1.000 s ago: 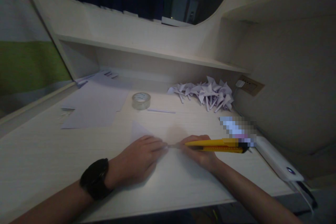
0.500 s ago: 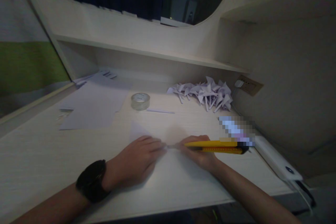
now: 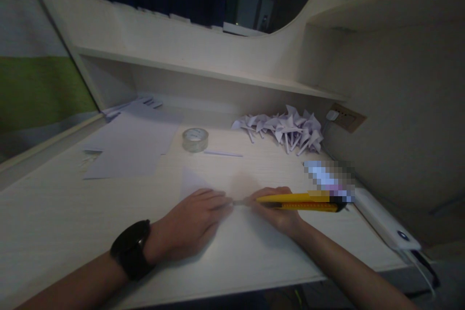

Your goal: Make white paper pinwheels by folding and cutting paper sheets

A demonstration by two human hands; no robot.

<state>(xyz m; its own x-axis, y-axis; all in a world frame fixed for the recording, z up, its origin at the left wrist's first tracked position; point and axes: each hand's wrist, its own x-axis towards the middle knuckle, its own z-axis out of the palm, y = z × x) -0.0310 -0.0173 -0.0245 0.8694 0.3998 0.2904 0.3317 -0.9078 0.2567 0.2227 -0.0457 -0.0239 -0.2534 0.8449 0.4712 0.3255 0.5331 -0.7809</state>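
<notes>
My right hand [image 3: 274,210] is closed around a yellow utility knife [image 3: 301,202], its handle pointing to the right and its thin blade towards my left hand. My left hand [image 3: 203,218], with a black watch on the wrist, lies palm down with its fingers together, holding a small piece of white paper [image 3: 191,179] on the desk. A pale corner of this paper shows behind the knuckles; the rest is hidden. The left fingertips are close to the blade; whether they touch it I cannot tell.
A roll of clear tape [image 3: 195,140] and a thin paper stick [image 3: 223,153] lie beyond my hands. White paper sheets [image 3: 134,140] are at the left, a heap of paper pinwheels [image 3: 290,128] at the back right. A blurred-out phone-like object [image 3: 327,179] and a white power strip [image 3: 385,220] line the right edge.
Almost nothing differs. Both hands and the knife keep their places on the desk, and the view has shifted very slightly.
</notes>
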